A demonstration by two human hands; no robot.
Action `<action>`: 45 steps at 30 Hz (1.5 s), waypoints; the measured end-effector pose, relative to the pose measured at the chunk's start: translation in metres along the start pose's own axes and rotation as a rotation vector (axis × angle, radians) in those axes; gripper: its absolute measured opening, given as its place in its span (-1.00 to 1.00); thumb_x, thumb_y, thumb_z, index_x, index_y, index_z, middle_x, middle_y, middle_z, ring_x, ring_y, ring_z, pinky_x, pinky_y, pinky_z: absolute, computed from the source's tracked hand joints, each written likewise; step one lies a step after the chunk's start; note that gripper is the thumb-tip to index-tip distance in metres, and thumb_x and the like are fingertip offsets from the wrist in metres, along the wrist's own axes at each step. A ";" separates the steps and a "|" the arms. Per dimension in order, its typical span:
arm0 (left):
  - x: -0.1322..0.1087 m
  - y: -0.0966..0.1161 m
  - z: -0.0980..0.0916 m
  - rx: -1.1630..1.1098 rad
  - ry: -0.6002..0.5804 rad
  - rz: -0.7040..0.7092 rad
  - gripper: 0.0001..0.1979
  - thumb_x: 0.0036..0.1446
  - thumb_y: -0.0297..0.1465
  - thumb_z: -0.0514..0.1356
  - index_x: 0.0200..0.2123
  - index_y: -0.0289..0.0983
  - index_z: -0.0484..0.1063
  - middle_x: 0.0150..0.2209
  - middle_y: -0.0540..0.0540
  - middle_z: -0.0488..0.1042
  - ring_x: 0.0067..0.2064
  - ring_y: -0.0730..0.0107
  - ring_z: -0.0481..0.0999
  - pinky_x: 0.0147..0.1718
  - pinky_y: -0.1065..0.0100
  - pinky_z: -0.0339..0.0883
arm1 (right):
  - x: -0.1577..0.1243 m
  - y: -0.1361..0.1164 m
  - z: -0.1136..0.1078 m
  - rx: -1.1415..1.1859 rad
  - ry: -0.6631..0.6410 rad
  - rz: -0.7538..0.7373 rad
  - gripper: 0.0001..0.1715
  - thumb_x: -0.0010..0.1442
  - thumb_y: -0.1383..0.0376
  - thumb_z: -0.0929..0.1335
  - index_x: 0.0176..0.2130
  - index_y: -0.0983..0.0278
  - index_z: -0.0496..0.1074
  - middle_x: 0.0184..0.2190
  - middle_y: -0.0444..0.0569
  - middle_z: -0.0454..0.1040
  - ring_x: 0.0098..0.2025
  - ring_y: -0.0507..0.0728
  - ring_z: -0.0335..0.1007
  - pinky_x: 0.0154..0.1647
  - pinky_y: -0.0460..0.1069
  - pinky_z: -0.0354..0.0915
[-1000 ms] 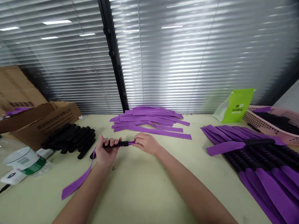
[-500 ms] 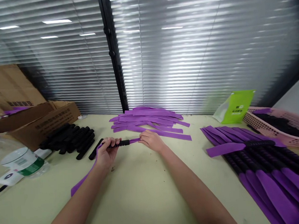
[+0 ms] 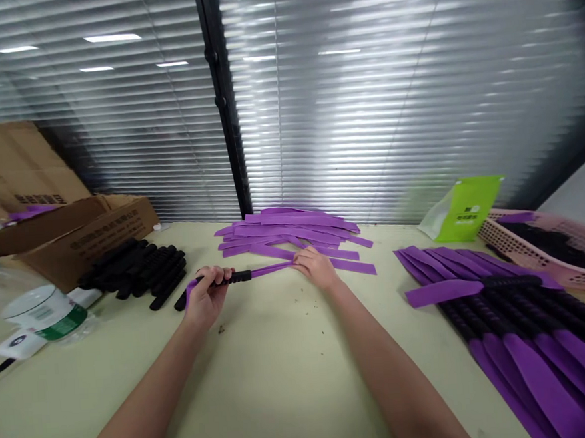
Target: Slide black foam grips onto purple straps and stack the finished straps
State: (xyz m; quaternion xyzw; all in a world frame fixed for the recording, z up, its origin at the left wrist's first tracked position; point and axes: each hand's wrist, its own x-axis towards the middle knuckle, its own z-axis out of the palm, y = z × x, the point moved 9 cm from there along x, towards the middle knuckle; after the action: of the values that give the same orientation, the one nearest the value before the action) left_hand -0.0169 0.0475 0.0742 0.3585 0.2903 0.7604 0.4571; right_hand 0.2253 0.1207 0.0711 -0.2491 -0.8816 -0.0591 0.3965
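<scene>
My left hand is closed round a black ribbed tube. A purple strip runs out of the tube's right end, narrowed and taut. My right hand pinches the far end of that strip, its fingertips close in front of the flat purple strips piled at the back. A bit of purple also shows at the left side of my left hand. Several black tubes lie in a heap to the left, one of them just beyond my left hand.
Purple strips with black tubes on them lie stacked at the right. Behind them stand a green pouch and a pink basket holding black pieces. On the left are a cardboard box and a plastic bottle. Blinds close the back.
My right hand has moved right, drawing a longer length of purple strip from the tube. The tail hanging left of my left hand has shortened. My left hand stays nearly in place.
</scene>
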 end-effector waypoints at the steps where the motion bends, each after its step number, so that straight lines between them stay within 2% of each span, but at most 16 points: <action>1: 0.000 -0.001 0.000 0.001 -0.005 -0.005 -0.61 -0.10 -0.30 0.36 -0.66 -0.25 0.18 -0.59 0.09 0.16 -0.42 0.44 0.36 -0.03 0.08 0.32 | -0.002 0.002 0.000 0.005 -0.005 0.018 -0.69 0.26 0.13 0.28 -0.37 0.24 0.48 -0.32 -0.02 0.51 -0.25 0.10 0.34 -0.25 -0.02 0.29; 6: -0.001 -0.018 -0.010 -0.003 0.086 -0.126 -0.76 -0.08 -0.29 0.36 -0.51 -0.25 0.35 -0.44 0.03 0.39 -0.22 0.35 0.49 -0.05 0.24 0.35 | -0.005 0.017 -0.008 0.102 0.053 0.187 -0.74 0.24 0.15 0.32 -0.39 0.25 0.46 -0.28 0.00 0.49 -0.19 0.13 0.34 -0.18 0.04 0.30; 9: 0.002 -0.024 -0.024 -0.067 0.178 -0.171 -0.79 -0.08 -0.36 0.36 -0.39 -0.23 0.39 -0.34 0.04 0.46 -0.17 0.37 0.51 -0.11 0.32 0.39 | -0.005 0.035 -0.015 0.324 0.126 0.375 -0.74 0.16 0.12 0.38 -0.43 0.26 0.45 -0.18 0.03 0.47 -0.11 0.16 0.35 -0.17 0.07 0.33; 11: 0.004 -0.027 -0.035 -0.109 0.256 -0.180 -0.79 -0.07 -0.37 0.36 -0.39 -0.23 0.38 -0.35 0.05 0.48 -0.21 0.39 0.53 -0.14 0.31 0.42 | -0.008 0.050 -0.015 0.544 0.170 0.528 -0.71 0.08 0.09 0.42 -0.43 0.27 0.46 -0.17 0.03 0.47 -0.14 0.15 0.38 -0.22 0.04 0.37; 15: 0.007 -0.034 -0.055 -0.095 0.390 -0.231 -0.76 -0.04 -0.30 0.34 -0.43 -0.25 0.33 -0.43 0.05 0.47 -0.33 0.37 0.56 -0.29 0.28 0.48 | -0.026 0.079 -0.014 0.948 0.307 0.814 -0.65 -0.03 0.05 0.46 -0.39 0.27 0.44 -0.37 -0.07 0.49 -0.34 0.08 0.43 -0.36 0.00 0.42; 17: 0.007 -0.037 -0.058 -0.019 0.409 -0.268 -0.74 -0.06 -0.31 0.36 -0.43 -0.26 0.33 -0.47 0.05 0.45 -0.41 0.38 0.55 -0.38 0.29 0.48 | -0.037 0.091 -0.015 1.061 0.404 0.906 -0.62 -0.08 0.04 0.48 -0.41 0.26 0.40 -0.44 -0.11 0.47 -0.42 0.06 0.42 -0.46 -0.03 0.42; 20: 0.004 -0.043 -0.060 0.091 0.433 -0.319 -0.72 -0.08 -0.33 0.37 -0.48 -0.27 0.30 -0.56 0.08 0.38 -0.53 0.45 0.49 -0.47 0.35 0.47 | -0.052 0.106 -0.015 1.087 0.503 1.002 -0.56 -0.15 0.03 0.51 -0.45 0.26 0.34 -0.58 -0.17 0.42 -0.57 0.02 0.35 -0.60 -0.07 0.37; 23: 0.001 -0.042 -0.066 0.140 0.507 -0.290 -0.67 -0.07 -0.30 0.37 -0.51 -0.25 0.22 -0.62 0.15 0.27 -0.61 0.55 0.38 -0.49 0.36 0.48 | -0.065 0.115 -0.015 1.010 0.598 1.099 -0.51 -0.19 -0.01 0.50 -0.48 0.24 0.28 -0.73 -0.26 0.30 -0.70 -0.02 0.23 -0.65 -0.08 0.33; 26: 0.001 -0.037 -0.074 0.201 0.572 -0.252 -0.62 -0.13 -0.31 0.40 -0.48 -0.23 0.19 -0.59 0.17 0.24 -0.60 0.61 0.33 -0.46 0.34 0.49 | -0.074 0.117 -0.021 0.800 0.612 1.197 -0.55 -0.09 -0.02 0.44 -0.52 0.22 0.22 -0.76 -0.28 0.24 -0.71 0.00 0.22 -0.64 -0.09 0.29; 29: 0.000 -0.033 -0.084 0.379 0.645 -0.256 -0.57 -0.21 -0.32 0.43 -0.41 -0.22 0.21 -0.50 0.14 0.27 -0.54 0.59 0.36 -0.49 0.35 0.46 | -0.079 0.113 -0.035 0.409 0.512 1.264 -0.62 0.04 0.05 0.35 -0.57 0.21 0.16 -0.72 -0.24 0.24 -0.64 0.01 0.24 -0.60 -0.10 0.24; 31: 0.002 -0.029 -0.088 0.537 0.655 -0.247 -0.53 -0.24 -0.27 0.44 -0.35 -0.21 0.23 -0.47 0.12 0.26 -0.52 0.56 0.37 -0.53 0.36 0.44 | -0.079 0.109 -0.044 0.243 0.467 1.267 -0.64 0.03 0.11 0.34 -0.59 0.22 0.17 -0.67 -0.20 0.27 -0.56 0.03 0.25 -0.54 -0.09 0.21; 33: 0.005 -0.027 -0.089 0.673 0.616 -0.234 -0.47 -0.26 -0.20 0.43 -0.28 -0.21 0.23 -0.45 0.11 0.26 -0.50 0.52 0.38 -0.54 0.35 0.42 | -0.079 0.106 -0.048 0.115 0.389 1.274 -0.69 0.03 0.14 0.34 -0.58 0.23 0.21 -0.61 -0.15 0.30 -0.49 0.07 0.27 -0.48 -0.07 0.19; 37: 0.013 -0.017 -0.088 1.008 0.500 -0.178 -0.31 -0.28 -0.08 0.40 -0.12 -0.21 0.18 -0.45 0.11 0.29 -0.53 0.45 0.41 -0.55 0.34 0.36 | -0.075 0.100 -0.046 -0.220 0.074 1.275 -0.80 0.11 0.17 0.27 -0.41 0.23 0.35 -0.47 -0.04 0.40 -0.37 0.17 0.34 -0.38 0.02 0.21; 39: 0.016 -0.007 -0.082 1.214 0.435 -0.094 -0.25 -0.25 -0.04 0.36 -0.05 -0.25 0.16 -0.48 0.10 0.31 -0.52 0.38 0.43 -0.51 0.33 0.33 | -0.070 0.095 -0.045 -0.315 0.009 1.236 -0.82 0.12 0.21 0.27 -0.31 0.26 0.37 -0.37 0.04 0.43 -0.27 0.22 0.35 -0.32 0.06 0.22; 42: 0.018 0.004 -0.067 1.453 0.332 0.015 -0.24 -0.15 0.01 0.29 0.02 -0.29 0.15 -0.52 0.07 0.35 -0.40 0.23 0.48 -0.44 0.31 0.27 | -0.055 0.080 -0.050 -0.479 0.034 1.102 -0.74 0.08 0.34 0.29 -0.16 0.33 0.35 -0.15 0.19 0.40 -0.08 0.31 0.28 -0.17 0.14 0.21; 45: 0.017 0.004 -0.060 1.620 0.260 -0.018 -0.31 -0.04 0.07 0.17 0.04 -0.25 0.18 -0.46 -0.02 0.43 -0.30 0.13 0.48 -0.46 0.32 0.20 | -0.029 0.056 -0.039 -0.477 0.031 0.816 -0.72 0.12 0.40 0.28 -0.11 0.34 0.34 -0.01 0.22 0.33 0.00 0.31 0.20 -0.06 0.18 0.16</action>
State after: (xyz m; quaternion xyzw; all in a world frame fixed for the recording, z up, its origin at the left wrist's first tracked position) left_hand -0.0729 0.0547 0.0476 0.4841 0.8029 0.3467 0.0255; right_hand 0.2949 0.1466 0.0710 -0.6586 -0.6674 -0.1032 0.3321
